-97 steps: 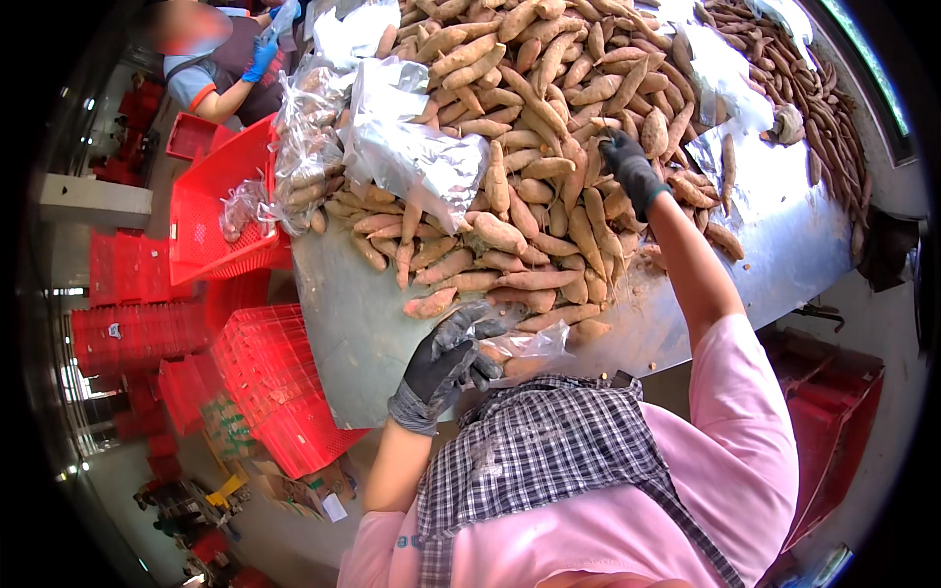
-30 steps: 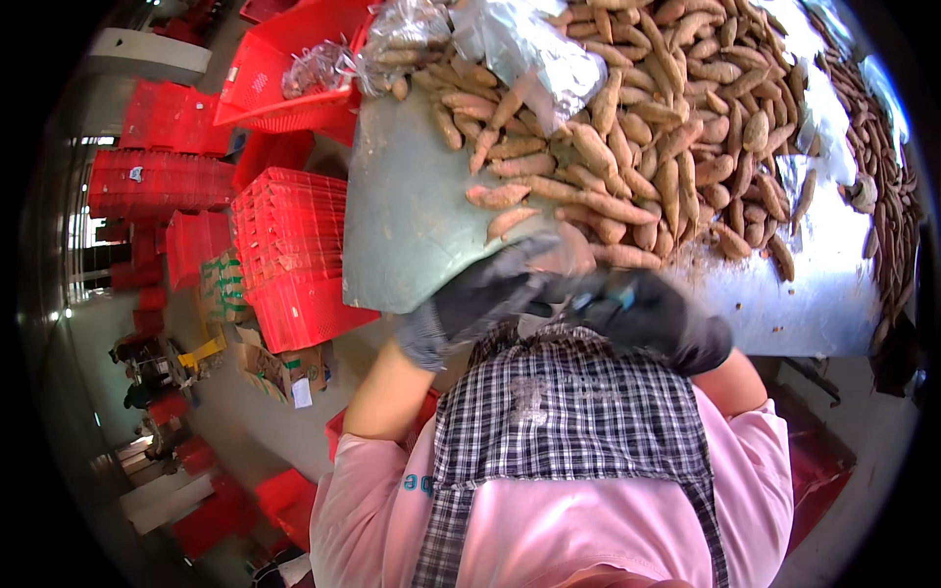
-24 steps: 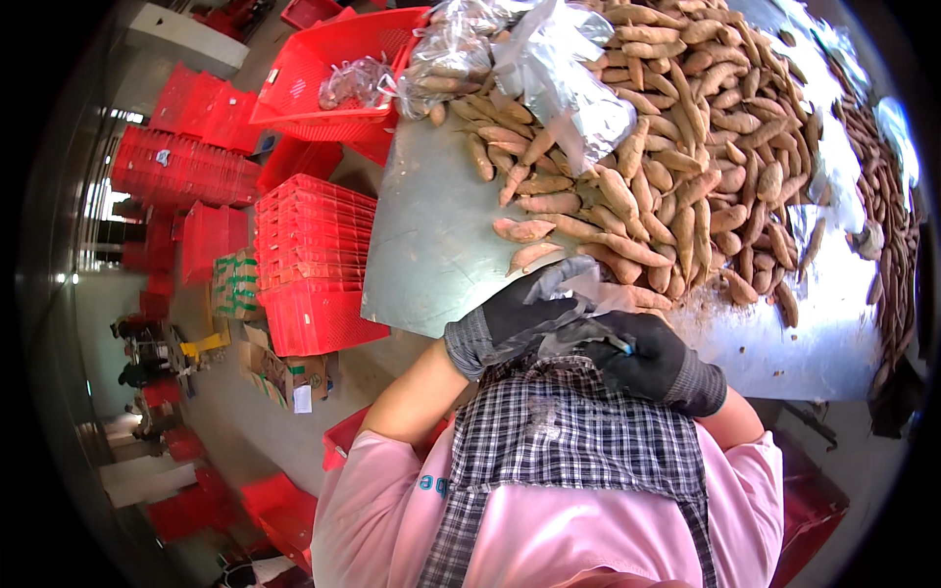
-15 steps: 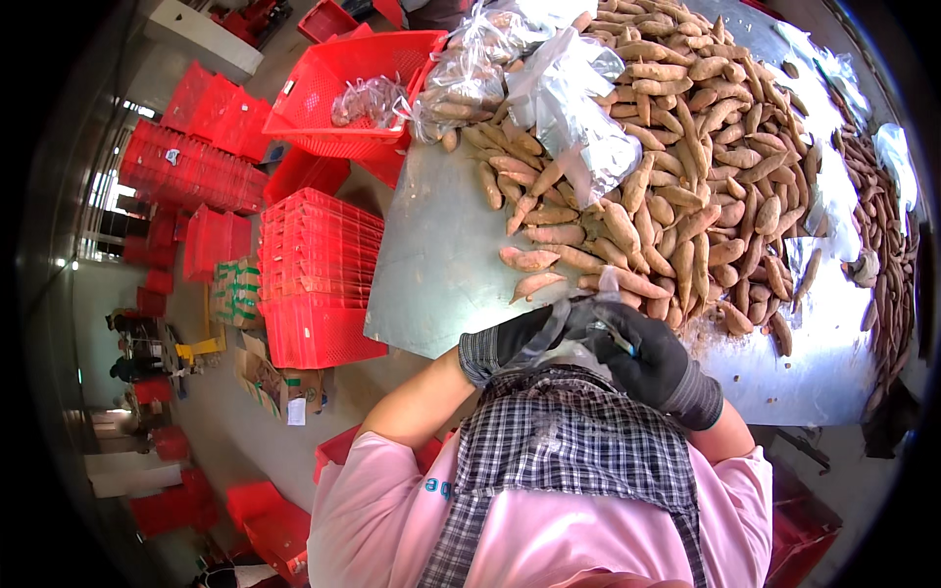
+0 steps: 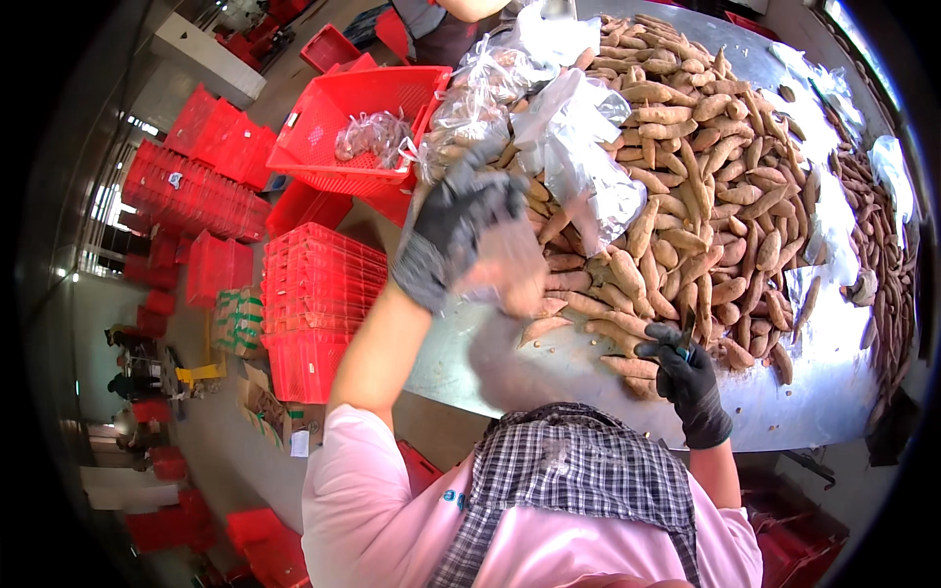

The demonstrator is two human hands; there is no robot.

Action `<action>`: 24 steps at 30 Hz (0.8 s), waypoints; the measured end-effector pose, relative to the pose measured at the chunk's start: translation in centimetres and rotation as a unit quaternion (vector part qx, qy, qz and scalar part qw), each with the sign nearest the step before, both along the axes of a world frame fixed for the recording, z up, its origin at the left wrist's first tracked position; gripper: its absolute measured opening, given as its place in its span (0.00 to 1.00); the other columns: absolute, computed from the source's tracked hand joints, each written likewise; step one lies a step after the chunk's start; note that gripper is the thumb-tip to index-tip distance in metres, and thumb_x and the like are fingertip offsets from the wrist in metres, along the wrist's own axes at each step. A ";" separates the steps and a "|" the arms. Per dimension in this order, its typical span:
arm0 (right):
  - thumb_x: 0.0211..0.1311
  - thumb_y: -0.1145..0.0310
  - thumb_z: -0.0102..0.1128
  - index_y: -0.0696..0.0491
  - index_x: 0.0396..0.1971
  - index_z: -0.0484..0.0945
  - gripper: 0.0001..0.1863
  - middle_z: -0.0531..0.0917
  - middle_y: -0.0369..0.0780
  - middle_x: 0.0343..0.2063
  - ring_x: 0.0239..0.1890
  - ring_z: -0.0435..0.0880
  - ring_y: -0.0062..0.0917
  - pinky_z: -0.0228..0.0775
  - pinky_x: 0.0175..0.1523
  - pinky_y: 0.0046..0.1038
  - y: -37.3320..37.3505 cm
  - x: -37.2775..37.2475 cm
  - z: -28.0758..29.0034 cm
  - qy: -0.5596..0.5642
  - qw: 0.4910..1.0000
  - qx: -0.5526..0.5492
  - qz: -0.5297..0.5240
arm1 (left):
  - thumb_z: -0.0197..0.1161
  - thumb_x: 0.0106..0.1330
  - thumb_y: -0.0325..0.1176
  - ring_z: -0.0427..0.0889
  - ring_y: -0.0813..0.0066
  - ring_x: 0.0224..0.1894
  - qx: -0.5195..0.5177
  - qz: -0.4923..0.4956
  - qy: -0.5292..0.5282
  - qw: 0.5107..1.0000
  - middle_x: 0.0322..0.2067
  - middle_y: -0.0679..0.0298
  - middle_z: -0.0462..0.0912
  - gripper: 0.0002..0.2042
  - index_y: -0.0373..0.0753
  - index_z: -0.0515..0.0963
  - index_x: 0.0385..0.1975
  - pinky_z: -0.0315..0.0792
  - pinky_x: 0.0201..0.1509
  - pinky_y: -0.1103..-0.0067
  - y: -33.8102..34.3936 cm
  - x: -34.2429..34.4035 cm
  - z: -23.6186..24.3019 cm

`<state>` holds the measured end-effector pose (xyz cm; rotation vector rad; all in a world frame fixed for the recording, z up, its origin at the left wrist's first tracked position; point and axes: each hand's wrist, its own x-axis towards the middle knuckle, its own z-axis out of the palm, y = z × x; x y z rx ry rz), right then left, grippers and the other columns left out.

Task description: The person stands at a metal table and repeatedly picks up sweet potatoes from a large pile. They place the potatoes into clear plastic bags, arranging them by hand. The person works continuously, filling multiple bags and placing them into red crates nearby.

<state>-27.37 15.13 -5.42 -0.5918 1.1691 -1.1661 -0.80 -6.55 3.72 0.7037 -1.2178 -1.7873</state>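
My left hand (image 5: 456,230), in a dark glove and smeared by motion, is over the left part of the metal table. A blurred clear plastic bag (image 5: 515,269) with something pinkish-brown inside trails from its closed fingers. My right hand (image 5: 686,382), gloved too, is closed around a small tool (image 5: 689,323) with a dark, narrow tip; its exact kind does not show. It is at the near edge of a big heap of sweet potatoes (image 5: 730,196). Silvery-white plastic bags (image 5: 578,122) lie on the heap's left side.
Filled clear bags (image 5: 480,78) stand at the table's far left corner. Beside it, a red crate (image 5: 304,147) holds another filled bag (image 5: 372,137). Stacked red crates (image 5: 319,284) stand left of the table (image 5: 456,358). Another person's arm (image 5: 470,8) shows at the top edge.
My hands, together at my apron before, have parted. The left has swung far and left with the bag; the right has moved slightly right with the small tool.
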 end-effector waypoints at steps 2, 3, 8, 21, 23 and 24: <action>0.60 0.66 0.51 0.58 0.48 0.71 0.17 0.83 0.40 0.31 0.08 0.62 0.11 0.50 0.13 0.13 0.4 -0.1 -0.7 -0.004 1.000 0.008 -0.021 | 0.59 0.60 0.31 0.79 0.72 0.36 -0.049 -0.004 0.041 0.998 0.37 0.59 0.78 0.27 0.39 0.59 0.59 0.76 0.42 0.78 -5.0 0.5 0.7; 0.60 0.66 0.51 0.58 0.48 0.71 0.17 0.83 0.40 0.31 0.08 0.62 0.11 0.51 0.13 0.13 0.4 0.1 -1.0 -0.007 1.000 0.012 -0.025 | 0.56 0.62 0.29 0.79 0.71 0.36 -0.041 -0.014 0.061 0.997 0.37 0.58 0.78 0.24 0.38 0.60 0.59 0.77 0.42 0.78 -7.6 1.2 1.3; 0.59 0.67 0.51 0.58 0.47 0.71 0.17 0.82 0.40 0.31 0.09 0.64 0.12 0.53 0.13 0.14 0.5 0.3 -2.8 -0.027 0.998 0.026 -0.057 | 0.53 0.64 0.30 0.77 0.71 0.31 -0.112 0.126 -0.029 0.985 0.38 0.58 0.77 0.19 0.39 0.63 0.55 0.75 0.38 0.79 -19.0 -1.9 1.0; 0.59 0.68 0.50 0.57 0.43 0.73 0.14 0.82 0.37 0.31 0.10 0.66 0.15 0.54 0.13 0.16 0.9 0.5 -4.0 -0.018 0.989 0.110 -0.095 | 0.71 0.40 0.53 0.69 0.56 0.56 -0.276 0.122 -0.691 0.657 0.54 0.45 0.66 0.52 0.40 0.48 0.64 0.63 0.59 0.69 -18.7 -15.2 -12.9; 0.59 0.68 0.50 0.57 0.44 0.73 0.14 0.82 0.37 0.31 0.10 0.65 0.15 0.54 0.13 0.16 1.0 0.6 -3.8 -0.030 0.990 0.096 -0.099 | 0.69 0.43 0.48 0.76 0.55 0.48 -0.175 0.118 -0.636 0.742 0.48 0.49 0.74 0.43 0.41 0.59 0.60 0.68 0.54 0.69 -21.3 -13.1 -14.8; 0.59 0.69 0.50 0.57 0.45 0.73 0.14 0.82 0.37 0.31 0.10 0.65 0.15 0.54 0.13 0.16 1.1 0.6 -3.9 -0.036 0.990 0.090 -0.103 | 0.69 0.43 0.45 0.77 0.56 0.46 -0.198 0.121 -0.618 0.751 0.45 0.50 0.77 0.36 0.40 0.65 0.54 0.69 0.52 0.69 -22.7 -12.2 -15.6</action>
